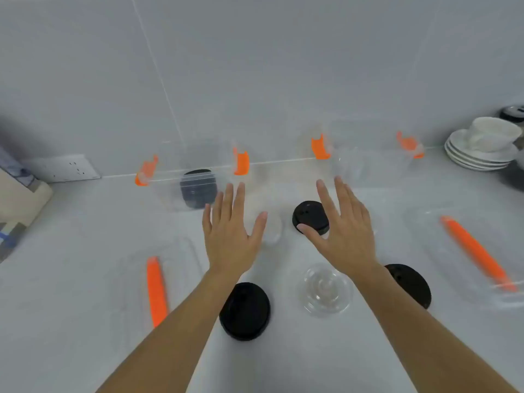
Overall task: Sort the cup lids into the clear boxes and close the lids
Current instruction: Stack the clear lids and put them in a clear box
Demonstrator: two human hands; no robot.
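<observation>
Two clear boxes with orange clips stand against the wall: the left box (170, 191) holds black cup lids (198, 188), the right box (377, 163) holds clear ones, hard to make out. Loose on the counter lie a black lid (307, 212) by my right hand's thumb, a black lid (245, 310) in front, another black lid (411, 285) partly hidden by my right forearm, and a clear dome lid (326, 290). A clear lid (272, 228) lies just right of my left hand. My left hand (231, 239) and right hand (343, 231) hover spread, holding nothing.
Two clear box covers with orange strips lie flat: one at the left (170, 268), one at the right (459, 251). Stacked white saucers with a cup (482, 146) stand at the far right. A wall socket (68, 168) and a cloth (19, 199) are at the left.
</observation>
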